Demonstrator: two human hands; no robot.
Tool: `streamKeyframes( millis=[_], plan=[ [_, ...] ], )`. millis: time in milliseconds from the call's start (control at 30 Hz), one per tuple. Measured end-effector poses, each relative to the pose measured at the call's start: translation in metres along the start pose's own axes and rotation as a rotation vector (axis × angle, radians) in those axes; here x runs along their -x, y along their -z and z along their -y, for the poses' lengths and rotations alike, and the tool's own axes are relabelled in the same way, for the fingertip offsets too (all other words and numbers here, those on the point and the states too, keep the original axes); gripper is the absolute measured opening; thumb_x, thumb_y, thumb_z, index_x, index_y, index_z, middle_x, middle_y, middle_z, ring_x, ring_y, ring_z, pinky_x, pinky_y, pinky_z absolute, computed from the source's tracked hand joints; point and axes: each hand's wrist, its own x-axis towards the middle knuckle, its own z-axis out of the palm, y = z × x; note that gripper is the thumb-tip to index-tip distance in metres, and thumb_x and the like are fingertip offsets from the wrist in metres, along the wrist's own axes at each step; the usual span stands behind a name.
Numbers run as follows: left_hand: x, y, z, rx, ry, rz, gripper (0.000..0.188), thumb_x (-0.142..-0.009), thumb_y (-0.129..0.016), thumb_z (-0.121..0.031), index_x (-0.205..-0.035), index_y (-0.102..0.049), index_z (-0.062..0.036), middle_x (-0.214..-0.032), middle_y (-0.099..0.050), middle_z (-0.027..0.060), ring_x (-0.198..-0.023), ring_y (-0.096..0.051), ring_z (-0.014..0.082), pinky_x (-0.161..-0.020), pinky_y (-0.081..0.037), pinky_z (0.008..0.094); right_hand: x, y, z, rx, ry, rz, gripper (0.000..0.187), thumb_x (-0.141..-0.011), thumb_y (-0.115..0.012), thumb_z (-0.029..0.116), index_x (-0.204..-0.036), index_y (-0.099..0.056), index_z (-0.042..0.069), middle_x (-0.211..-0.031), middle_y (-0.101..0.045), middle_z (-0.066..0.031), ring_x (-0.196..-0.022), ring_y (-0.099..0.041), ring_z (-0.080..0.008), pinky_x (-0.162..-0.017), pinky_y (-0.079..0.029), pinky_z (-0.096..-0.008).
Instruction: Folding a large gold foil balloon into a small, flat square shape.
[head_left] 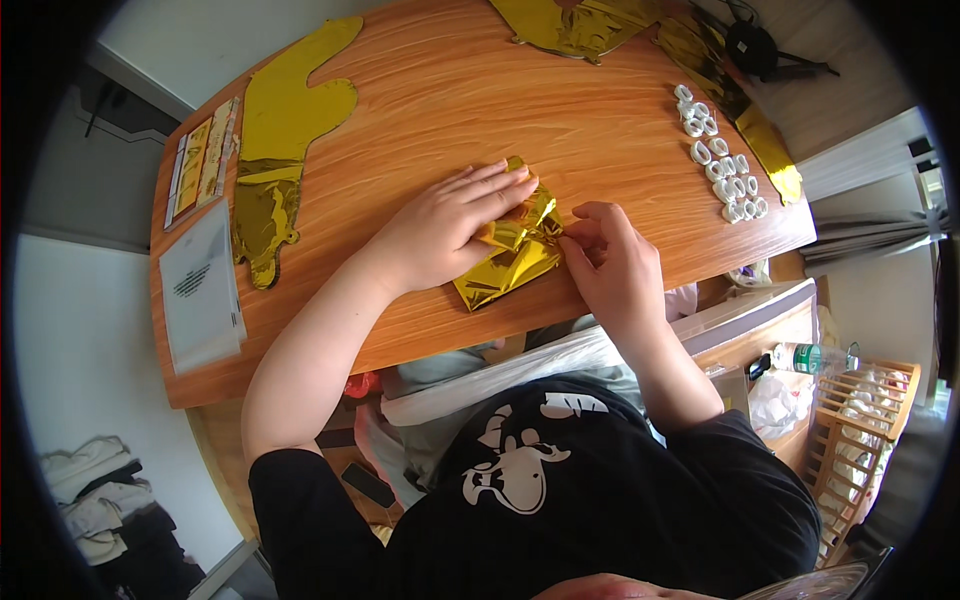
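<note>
A folded gold foil balloon [505, 278] lies crumpled near the front edge of the wooden table. My left hand [435, 225] rests across its upper left part, fingers stretched out flat over the foil. On its right side, my right hand [622, 265] pinches the edge of the foil between thumb and forefinger. Part of the balloon is hidden under the left hand. Farther left, another gold foil balloon [285, 120] is spread flat, its lower end wrinkled. More gold foil [590, 25] lies at the far edge, and a long gold foil piece [745, 125] runs along the right edge.
Several small white rolls [718, 165] sit in rows at the table's right. A clear plastic sleeve [200, 290] and a printed packet [205, 160] lie at the left edge. Below are a phone [368, 485], a bottle [815, 358] and a wooden rack [845, 450].
</note>
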Motion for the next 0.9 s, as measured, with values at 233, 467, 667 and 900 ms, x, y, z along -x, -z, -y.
streamKeyframes(
  millis=[233, 467, 667, 900],
  plan=[
    [0.001, -0.003, 0.001, -0.183, -0.046, 0.023, 0.070, -0.089, -0.072, -0.010, -0.155, -0.049, -0.0169, -0.162, -0.047, 0.0089, -0.152, -0.040, 0.0309, -0.126, -0.033, 0.0451, -0.001, -0.006, -0.004, 0.067, 0.098, -0.098, 0.032, -0.089, -0.081, 0.007, -0.115, -0.061, 0.003, -0.096, -0.079, -0.0123, -0.083, -0.077, -0.0224, -0.073, -0.062, -0.0309],
    [0.001, -0.004, 0.002, -0.180, -0.047, 0.029, 0.071, -0.089, -0.072, -0.010, -0.156, -0.049, -0.0179, -0.162, -0.046, 0.0086, -0.152, -0.040, 0.0315, -0.126, -0.034, 0.0450, -0.013, 0.006, 0.009, -0.018, -0.119, 0.013, 0.032, -0.086, -0.083, 0.009, -0.110, -0.062, 0.003, -0.091, -0.078, -0.0103, -0.080, -0.077, -0.0199, -0.071, -0.060, -0.0302],
    [0.001, -0.005, 0.003, -0.182, -0.046, 0.018, 0.069, -0.090, -0.072, -0.010, -0.155, -0.050, -0.0180, -0.162, -0.046, 0.0088, -0.152, -0.040, 0.0313, -0.126, -0.034, 0.0441, -0.012, -0.006, 0.001, 0.073, 0.048, -0.062, 0.029, -0.088, -0.081, 0.008, -0.110, -0.064, 0.002, -0.093, -0.078, -0.0102, -0.077, -0.075, -0.0209, -0.070, -0.059, -0.0314],
    [0.001, -0.004, 0.002, -0.132, -0.039, 0.008, 0.067, -0.089, -0.071, -0.008, -0.153, -0.052, -0.0174, -0.160, -0.049, 0.0094, -0.151, -0.040, 0.0314, -0.126, -0.034, 0.0441, 0.001, 0.007, -0.007, 0.173, 0.322, -0.022, 0.022, -0.091, -0.072, -0.002, -0.112, -0.069, 0.001, -0.097, -0.074, -0.0142, -0.085, -0.072, -0.0302, -0.077, -0.058, -0.0376]
  ],
)
